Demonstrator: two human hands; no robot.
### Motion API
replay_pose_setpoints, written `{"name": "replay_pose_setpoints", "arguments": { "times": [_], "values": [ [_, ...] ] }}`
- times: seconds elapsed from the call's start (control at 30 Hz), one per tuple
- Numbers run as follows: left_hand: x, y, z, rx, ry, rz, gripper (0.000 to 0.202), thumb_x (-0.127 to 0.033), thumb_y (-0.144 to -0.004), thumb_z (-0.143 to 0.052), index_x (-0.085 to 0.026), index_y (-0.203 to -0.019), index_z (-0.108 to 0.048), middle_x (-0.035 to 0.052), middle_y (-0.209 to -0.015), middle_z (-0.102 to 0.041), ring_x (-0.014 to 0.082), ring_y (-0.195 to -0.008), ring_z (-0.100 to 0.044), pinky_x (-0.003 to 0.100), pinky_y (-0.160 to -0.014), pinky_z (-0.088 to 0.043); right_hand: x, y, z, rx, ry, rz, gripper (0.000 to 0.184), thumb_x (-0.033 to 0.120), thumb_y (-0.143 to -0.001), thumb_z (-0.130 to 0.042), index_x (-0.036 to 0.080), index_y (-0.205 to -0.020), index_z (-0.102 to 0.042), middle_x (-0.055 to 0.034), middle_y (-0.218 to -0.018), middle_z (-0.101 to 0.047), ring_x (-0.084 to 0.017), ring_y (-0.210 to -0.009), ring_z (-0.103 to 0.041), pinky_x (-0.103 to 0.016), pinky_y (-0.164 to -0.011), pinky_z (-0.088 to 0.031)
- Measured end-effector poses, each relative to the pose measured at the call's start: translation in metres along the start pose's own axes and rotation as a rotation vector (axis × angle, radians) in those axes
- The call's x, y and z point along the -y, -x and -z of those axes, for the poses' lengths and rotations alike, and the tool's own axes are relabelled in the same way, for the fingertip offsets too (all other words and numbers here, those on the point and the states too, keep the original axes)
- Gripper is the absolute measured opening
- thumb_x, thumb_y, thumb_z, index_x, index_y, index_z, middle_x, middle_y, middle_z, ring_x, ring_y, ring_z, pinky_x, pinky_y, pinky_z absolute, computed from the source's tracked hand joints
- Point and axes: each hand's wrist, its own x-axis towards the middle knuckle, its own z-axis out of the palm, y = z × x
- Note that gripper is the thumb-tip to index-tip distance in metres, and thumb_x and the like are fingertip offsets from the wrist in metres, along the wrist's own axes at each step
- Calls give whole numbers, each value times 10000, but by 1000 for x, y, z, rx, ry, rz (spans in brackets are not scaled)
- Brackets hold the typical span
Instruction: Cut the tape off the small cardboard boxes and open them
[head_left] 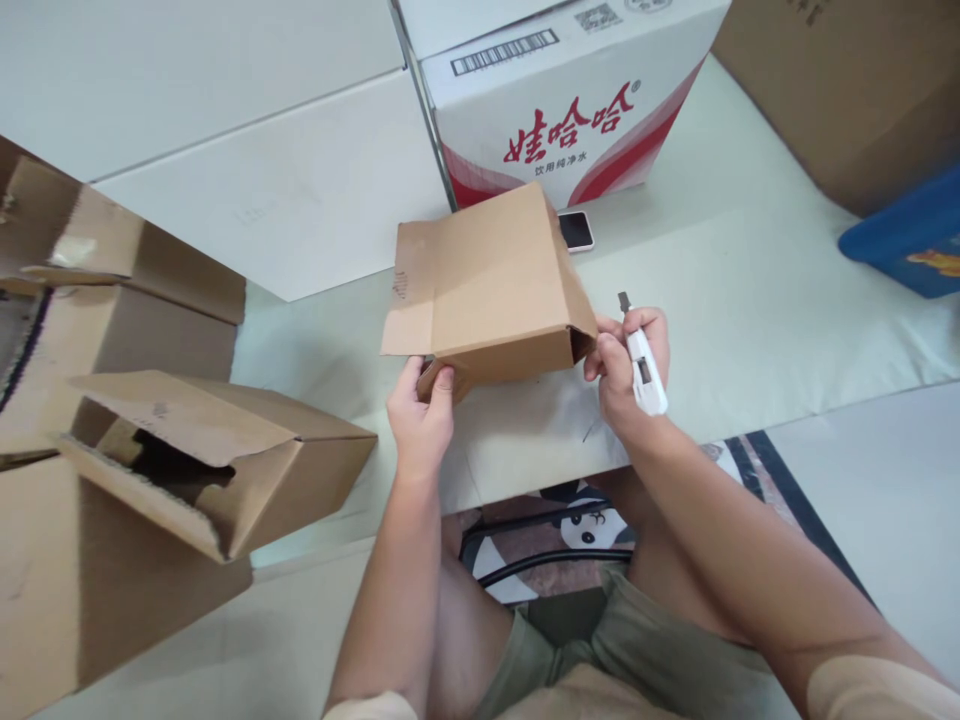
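Note:
A small brown cardboard box (495,280) is held tilted just above the pale tabletop, between my two hands. My left hand (421,415) grips its near left corner, thumb on the outside and the other fingers partly hidden behind the cardboard. At the right end, my right hand (626,370) is closed round a white box cutter (646,375) whose blade sticks out and points away from me. The thumb and fingertips of that same hand also touch the box's right corner, where a dark gap shows at the edge.
Several brown cartons crowd the left, one open-ended carton (277,460) nearest. Behind stand a white panel (300,190) and a white carton (555,140) with red lettering. A phone (577,231) lies behind the small box. A blue object (900,240) is at the right.

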Motion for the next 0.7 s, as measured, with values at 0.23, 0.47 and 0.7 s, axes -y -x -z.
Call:
{"name": "replay_pose_setpoints", "arguments": {
  "times": [0.23,0.47,0.7],
  "values": [
    [1,0,1,13,-8,2,344,-530,-870,-690,-189,-906,-707,34,-825,-721,194,-769,-674,278,-686,-523,5,-5,-7,-138,-121,-231,572,554,-753,-825,299,-897,-334,138,-629,-472,-63,-428,-358,-222,-421,-275],
    [-1,0,0,36,10,-34,301,-487,-888,-684,-186,-877,-687,22,-770,-700,168,-703,-646,260,-643,-500,1,-13,-2,-142,-310,-397,594,605,-699,-841,282,-813,-356,144,-535,-427,-60,-378,-278,-222,-369,-217],
    [0,-2,-1,26,4,-7,291,-465,-853,-693,-182,-918,-716,48,-838,-756,202,-770,-700,296,-695,-555,1,-21,-2,-249,-352,-490,541,490,-645,-854,270,-780,-378,107,-590,-647,-59,-366,-353,-220,-376,-249]
  ]
}}
